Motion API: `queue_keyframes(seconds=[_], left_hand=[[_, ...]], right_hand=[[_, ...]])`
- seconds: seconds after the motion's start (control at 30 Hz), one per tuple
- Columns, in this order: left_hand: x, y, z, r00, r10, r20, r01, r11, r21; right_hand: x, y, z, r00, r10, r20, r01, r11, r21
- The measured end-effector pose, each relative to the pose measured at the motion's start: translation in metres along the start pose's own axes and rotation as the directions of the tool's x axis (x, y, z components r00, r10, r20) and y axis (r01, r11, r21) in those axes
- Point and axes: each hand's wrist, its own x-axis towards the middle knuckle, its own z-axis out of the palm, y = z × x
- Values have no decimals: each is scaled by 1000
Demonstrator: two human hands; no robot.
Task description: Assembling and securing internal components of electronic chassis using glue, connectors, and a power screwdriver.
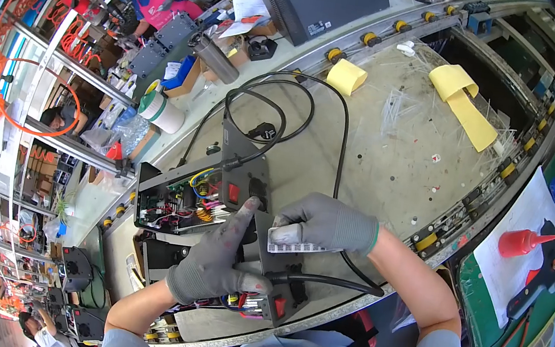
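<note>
My left hand [214,264], in a grey glove, spreads its index finger and thumb apart over a black metal case with exposed wiring, and seems to touch its dark end panel [271,261]. My right hand [331,223], also gloved, has its fingers closed on a small whitish strip of labels [295,248] just above that panel. A thick black cable [333,281] plugs into the panel below the strip. Behind my left hand lies a second opened case [171,201] with coloured wires, a circuit board and a red switch [233,193].
Black cable loops [286,114] lie across the conveyor work surface [390,182]. Two yellow paper pieces [346,77] [467,108] and clear plastic scraps sit farther off. At right, a green bench holds a red bottle [519,243]. A person in a pink apron [159,8] works across the line.
</note>
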Motion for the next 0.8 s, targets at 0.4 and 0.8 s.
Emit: queue_keyframes(seconds=[0.4, 0.8], left_hand=[[2, -6, 3, 987, 144, -65, -143, 990, 14], [3, -9, 4, 991, 114, -68, -113, 993, 16]], right_hand=[[10, -8, -4, 996, 20, 86, -11, 995, -103], [12, -9, -6, 994, 3, 105, 9, 993, -118]])
